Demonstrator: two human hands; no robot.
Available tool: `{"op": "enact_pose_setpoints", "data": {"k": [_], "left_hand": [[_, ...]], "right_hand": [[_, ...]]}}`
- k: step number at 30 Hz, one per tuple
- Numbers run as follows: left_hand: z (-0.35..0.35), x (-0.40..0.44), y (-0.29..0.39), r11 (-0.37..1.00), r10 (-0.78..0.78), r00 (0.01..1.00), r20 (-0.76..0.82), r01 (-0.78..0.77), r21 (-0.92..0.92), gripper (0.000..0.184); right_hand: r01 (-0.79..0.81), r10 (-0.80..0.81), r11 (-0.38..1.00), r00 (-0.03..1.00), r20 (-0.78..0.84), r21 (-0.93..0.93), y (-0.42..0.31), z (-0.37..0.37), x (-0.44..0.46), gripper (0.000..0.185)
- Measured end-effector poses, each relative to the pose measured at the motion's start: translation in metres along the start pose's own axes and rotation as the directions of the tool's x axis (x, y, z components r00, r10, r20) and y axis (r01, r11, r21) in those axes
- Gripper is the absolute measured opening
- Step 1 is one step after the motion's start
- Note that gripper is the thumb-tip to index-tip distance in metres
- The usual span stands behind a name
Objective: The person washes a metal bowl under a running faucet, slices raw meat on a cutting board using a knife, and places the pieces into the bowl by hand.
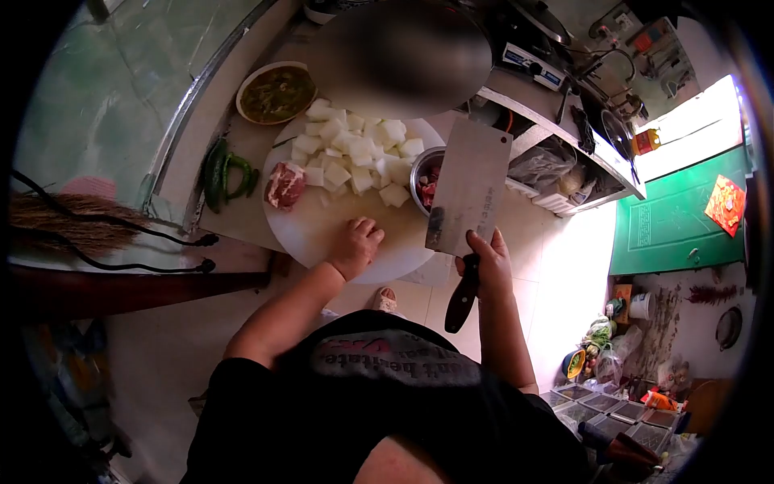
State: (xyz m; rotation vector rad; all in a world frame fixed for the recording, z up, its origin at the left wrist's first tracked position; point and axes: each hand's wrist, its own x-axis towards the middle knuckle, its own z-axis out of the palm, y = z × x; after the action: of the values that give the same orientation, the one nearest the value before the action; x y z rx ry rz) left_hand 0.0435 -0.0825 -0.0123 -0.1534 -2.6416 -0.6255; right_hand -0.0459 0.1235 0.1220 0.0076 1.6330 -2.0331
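Observation:
My right hand (490, 264) grips the black handle of a broad cleaver (472, 181), whose blade stands up in front of the counter's edge. My left hand (355, 250) rests on the near part of a round white cutting board (310, 234), its fingers curled; whatever is under them is hidden. Chunks of pale white vegetable (359, 153) are heaped on the board's far side. A piece of raw red meat (285, 185) lies at the board's left, apart from my left hand. Behind the cleaver's left edge, a metal bowl (415, 181) holding cut meat is partly covered.
Left of the board lie green peppers (216, 173). A bowl (243, 109) of greenish food stands behind them. A large blurred round object (403, 60) fills the top. Shelves (556, 165) with bags are at right, near a green door (669, 222). Black cables (121, 214) hang at left.

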Motion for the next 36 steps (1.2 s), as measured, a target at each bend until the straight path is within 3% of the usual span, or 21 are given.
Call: {"op": "enact_pose_setpoints", "data": {"k": [8,10,11,12,13,14,16,18,20,22,23,24,26,27,29,32,36], "left_hand": [[-0.005,0.0,-0.012,0.997,-0.007,0.999,-0.051,0.011,0.073,0.013],[-0.005,0.006,-0.017,0.99,-0.108,0.971,-0.214,0.086,-0.11,0.006],[-0.004,0.011,-0.018,0.991,-0.103,0.971,-0.214,0.081,-0.109,0.006],[-0.007,0.019,-0.015,0.685,-0.554,0.828,-0.083,0.397,-0.611,0.005],[-0.011,0.029,-0.011,0.075,-0.784,0.563,0.262,0.504,-0.86,0.007],[-0.015,0.041,-0.009,0.076,-0.779,0.568,0.264,0.504,-0.86,0.007],[-0.023,0.073,0.0,-0.338,-0.751,0.569,0.336,0.106,-0.935,0.012],[-0.039,0.113,0.023,-0.326,-0.745,0.609,0.274,0.026,-0.945,0.011],[-0.047,0.144,0.042,-0.194,-0.648,0.748,0.14,0.016,-0.981,0.007],[-0.036,0.167,0.054,0.061,-0.565,0.821,-0.082,-0.057,-0.996,0.007],[-0.027,0.173,0.056,0.261,-0.498,0.854,-0.147,-0.014,-0.965,0.01],[0.0,0.18,0.04,0.692,-0.259,0.875,-0.409,-0.127,-0.71,0.013],[0.032,0.171,0.023,0.81,-0.132,0.99,-0.056,0.076,-0.581,0.016],[0.032,0.165,0.022,0.872,-0.063,0.967,-0.248,-0.068,-0.485,0.017],[0.028,0.152,0.011,0.873,-0.108,0.958,-0.266,-0.036,-0.487,0.017],[-0.019,0.116,0.007,0.781,-0.349,0.915,-0.202,0.165,-0.603,0.014],[-0.057,0.037,-0.022,0.829,-0.462,0.886,-0.037,0.417,-0.373,0.008]], "right_hand": [[0.0,0.002,1.0,0.999,-0.05,0.03,-0.004,-0.003,-0.004,0.018],[-0.002,0.003,0.999,0.998,-0.055,0.032,-0.007,-0.005,-0.006,0.018],[0.009,-0.004,0.998,0.997,-0.081,0.061,-0.009,-0.008,-0.007,0.019],[0.021,-0.012,0.996,0.994,-0.109,0.089,-0.011,-0.011,-0.008,0.02],[0.027,-0.017,0.996,0.993,-0.113,0.091,-0.014,-0.014,-0.009,0.02],[0.033,-0.019,0.994,0.99,-0.141,0.101,-0.017,-0.017,-0.011,0.021],[0.045,-0.025,0.993,0.984,-0.174,0.11,-0.021,-0.025,-0.014,0.022],[0.051,-0.026,0.99,0.983,-0.182,0.132,-0.024,-0.033,-0.017,0.022],[0.06,-0.033,0.988,0.982,-0.185,0.141,-0.026,-0.041,-0.02,0.022],[0.067,-0.038,0.986,0.982,-0.184,0.152,-0.026,-0.048,-0.02,0.022],[0.068,-0.036,0.985,0.98,-0.196,0.16,-0.025,-0.051,-0.02,0.022],[0.066,-0.03,0.983,0.978,-0.207,0.169,-0.024,-0.053,-0.021,0.021],[0.059,-0.024,0.987,0.974,-0.225,0.153,-0.024,-0.054,-0.023,0.021],[0.054,-0.022,0.989,0.973,-0.231,0.135,-0.025,-0.054,-0.021,0.021],[0.057,-0.025,0.99,0.97,-0.24,0.127,-0.027,-0.055,-0.021,0.022],[0.046,-0.023,0.994,0.975,-0.222,0.098,-0.028,-0.054,-0.02,0.022],[0.052,-0.04,0.996,0.985,-0.168,0.068,-0.024,-0.04,-0.014,0.02]]}}
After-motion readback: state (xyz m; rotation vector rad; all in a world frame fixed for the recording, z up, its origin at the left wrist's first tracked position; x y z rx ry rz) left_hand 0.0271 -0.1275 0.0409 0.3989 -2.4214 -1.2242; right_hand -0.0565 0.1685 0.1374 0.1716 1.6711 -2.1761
